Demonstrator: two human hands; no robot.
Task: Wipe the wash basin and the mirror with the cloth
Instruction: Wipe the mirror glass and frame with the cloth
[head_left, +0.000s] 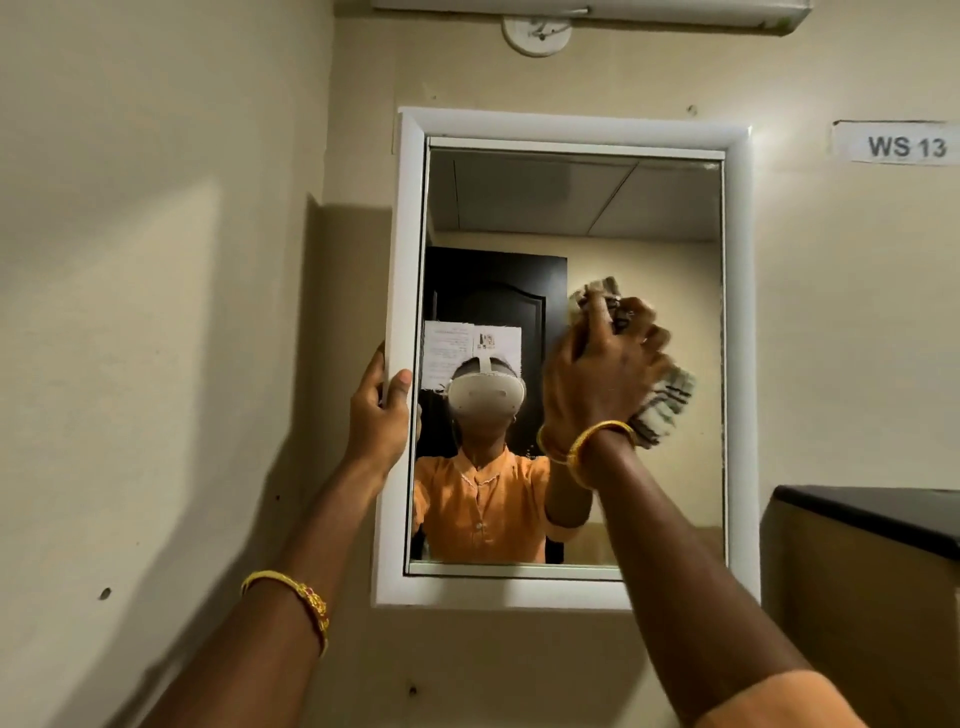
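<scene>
A white-framed mirror hangs on the cream wall in front of me. My right hand presses a bunched striped cloth against the glass, right of centre. Part of the cloth sticks out above my fingers and part below, near the wrist. My left hand grips the left edge of the mirror frame, thumb on the front. The glass reflects a person in an orange top wearing a white headset. The wash basin is out of view.
A dark-topped cabinet juts out at the lower right, close to the mirror frame. A label reading WS 13 is stuck on the wall at upper right. A white light fitting runs along the top.
</scene>
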